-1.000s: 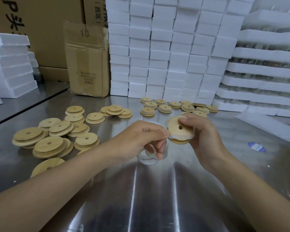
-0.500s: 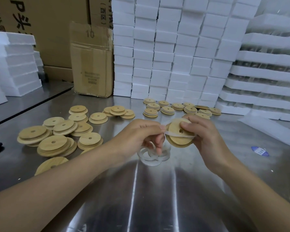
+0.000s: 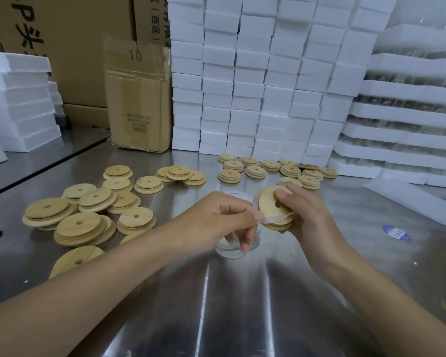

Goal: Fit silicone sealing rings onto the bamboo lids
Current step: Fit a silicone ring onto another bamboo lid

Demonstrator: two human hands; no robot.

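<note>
My right hand (image 3: 307, 220) grips a round bamboo lid (image 3: 269, 206) with a centre hole, tilted toward me above the steel table. A translucent silicone ring (image 3: 278, 219) stretches across the lid's lower part. My left hand (image 3: 224, 217) pinches the ring's left end beside the lid's edge. Under my left hand, several loose clear rings (image 3: 229, 249) lie on the table. Bare lids (image 3: 77, 225) are piled at the left. Lids with rings fitted (image 3: 255, 171) sit at the back, in the middle and to the right.
The steel table (image 3: 216, 305) spreads toward me. Stacked white foam boxes (image 3: 255, 81) wall the back and right. A worn cardboard box (image 3: 139, 99) stands at back left, with foam trays (image 3: 18, 104) further left. A blue sticker (image 3: 396, 233) lies at right.
The lid has tipped a little further toward me in my right hand, and the ring now runs lower across it. Both hands stay at the same spot above the table.
</note>
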